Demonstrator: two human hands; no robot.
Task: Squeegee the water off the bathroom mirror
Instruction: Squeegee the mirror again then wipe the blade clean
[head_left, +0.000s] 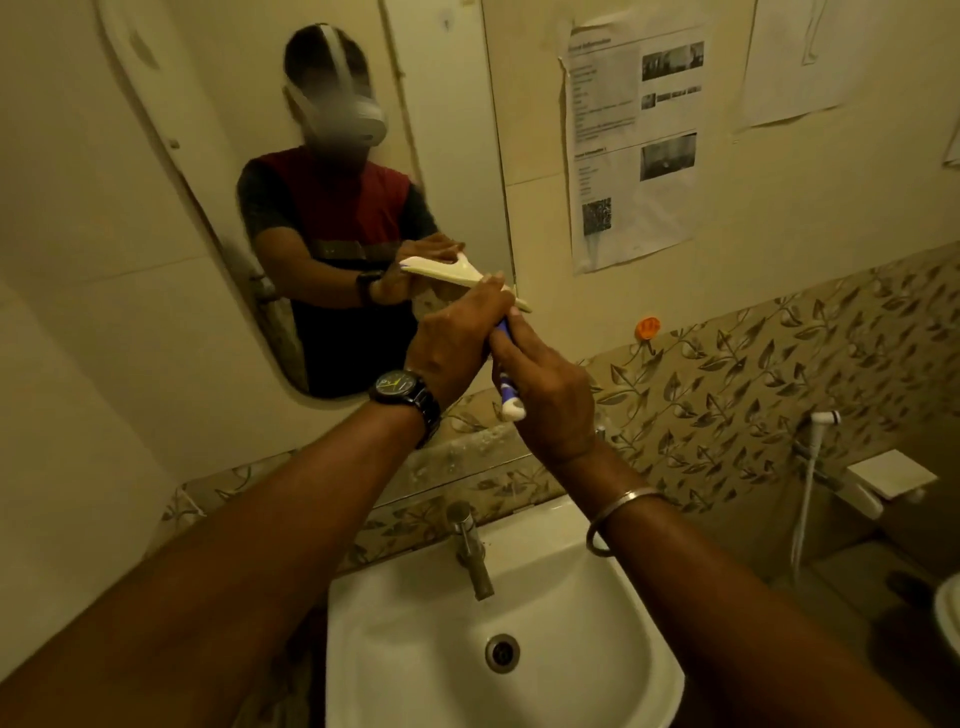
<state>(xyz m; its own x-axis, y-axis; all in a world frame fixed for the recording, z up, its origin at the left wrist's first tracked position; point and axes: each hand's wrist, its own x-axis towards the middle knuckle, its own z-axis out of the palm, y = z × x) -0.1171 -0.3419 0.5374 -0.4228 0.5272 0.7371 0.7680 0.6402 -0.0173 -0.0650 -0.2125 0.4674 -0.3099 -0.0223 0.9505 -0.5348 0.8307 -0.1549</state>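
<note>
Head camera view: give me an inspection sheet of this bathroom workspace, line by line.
Surface: mirror on the wall above the basin; water on the glass cannot be told.
Job's things: squeegee, blue and white handle, blade end at the mirror's lower right.
Clutter: orange hook on the tile band.
Grippers: left hand wrapped around the upper handle; right hand holding the lower handle.
Cables: white hose hanging from the spray fitting at right.
Surroundings: tap over the basin; printed papers stuck to the wall.
</note>
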